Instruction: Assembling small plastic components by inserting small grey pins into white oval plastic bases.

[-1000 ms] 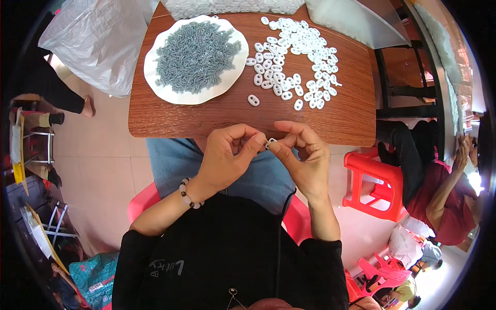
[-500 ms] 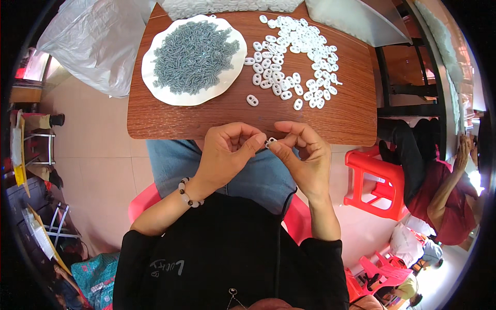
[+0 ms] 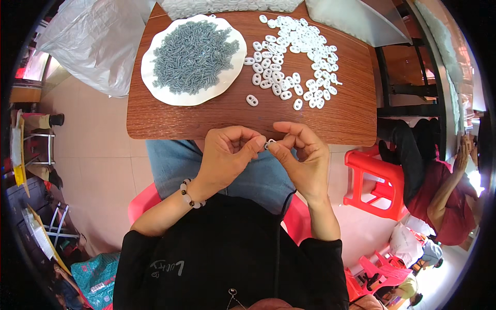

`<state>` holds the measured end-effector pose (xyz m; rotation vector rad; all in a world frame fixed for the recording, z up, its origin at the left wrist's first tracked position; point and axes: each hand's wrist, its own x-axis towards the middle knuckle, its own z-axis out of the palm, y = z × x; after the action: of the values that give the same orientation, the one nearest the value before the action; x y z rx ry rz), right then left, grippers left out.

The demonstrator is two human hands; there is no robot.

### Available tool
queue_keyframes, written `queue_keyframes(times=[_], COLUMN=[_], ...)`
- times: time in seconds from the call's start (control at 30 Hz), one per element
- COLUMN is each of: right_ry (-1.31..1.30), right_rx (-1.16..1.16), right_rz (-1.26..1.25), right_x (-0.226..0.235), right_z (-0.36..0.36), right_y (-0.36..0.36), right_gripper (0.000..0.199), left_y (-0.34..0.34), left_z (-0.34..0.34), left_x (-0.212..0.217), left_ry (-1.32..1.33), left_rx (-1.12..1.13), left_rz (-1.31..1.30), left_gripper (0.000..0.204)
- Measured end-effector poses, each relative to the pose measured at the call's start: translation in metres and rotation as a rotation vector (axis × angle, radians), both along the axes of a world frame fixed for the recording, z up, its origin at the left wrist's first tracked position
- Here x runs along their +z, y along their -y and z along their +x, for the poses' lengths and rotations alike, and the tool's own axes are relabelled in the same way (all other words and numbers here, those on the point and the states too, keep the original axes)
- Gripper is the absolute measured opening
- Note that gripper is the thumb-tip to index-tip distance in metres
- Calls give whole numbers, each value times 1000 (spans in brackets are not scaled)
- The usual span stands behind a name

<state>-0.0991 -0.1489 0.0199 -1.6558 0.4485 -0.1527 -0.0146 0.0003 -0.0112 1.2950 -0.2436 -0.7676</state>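
Over my lap, just off the table's near edge, both hands meet fingertip to fingertip. My right hand (image 3: 302,163) pinches a small white oval piece with two holes (image 3: 269,143) between thumb and forefinger, its other fingers curled. My left hand (image 3: 230,155) is closed in a pinch against the piece's left side; what it holds, if anything, is too small to name. Beyond the hands lies a loose spread of matching white two-hole pieces (image 3: 276,76), one (image 3: 252,100) set apart toward me. A white scalloped plate (image 3: 150,85) at the left bears a heap of small grey-blue translucent tube-shaped pieces (image 3: 194,57).
The brown wooden table (image 3: 206,121) has a white textured bag (image 3: 227,6) and a pale bin (image 3: 356,23) along its far side. A large white plastic bag (image 3: 98,46) stands at the left. To the right are a red stool (image 3: 376,183) and a seated person (image 3: 449,201).
Both hands stay almost in place. The fingertips and the white piece have shifted very slightly, and the left hand is a touch lower. The pieces on the table have not moved.
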Motion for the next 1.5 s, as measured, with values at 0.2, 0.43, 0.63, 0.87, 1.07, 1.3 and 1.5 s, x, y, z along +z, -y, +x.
queue_keyframes(times=[0.2,0.43,0.63,0.87,1.07,1.3,1.5], right_ry=[1,13,8,45,116,228,277], right_rx=[16,0,3,-40,-156,-211,-210], right_rz=[-24,-17,-25,10,132,159,142], right_x=[0,-3,-3,0,8,8,8], right_z=[0,0,1,-1,-8,-20,-28], right_y=[0,-1,-1,2,11,23,30], right_gripper=[36,36,36,36,37,39,40], left_y=[-1,1,0,3,4,36,52], left_z=[1,-1,0,1,20,61,58], left_x=[0,-4,0,0,13,23,27], left_ry=[-11,44,42,39,200,1245,1272], left_rx=[-17,-12,-16,-6,-44,4,-127], left_rz=[15,10,32,-38,152,423,473], left_gripper=[15,15,16,16,10,18,21])
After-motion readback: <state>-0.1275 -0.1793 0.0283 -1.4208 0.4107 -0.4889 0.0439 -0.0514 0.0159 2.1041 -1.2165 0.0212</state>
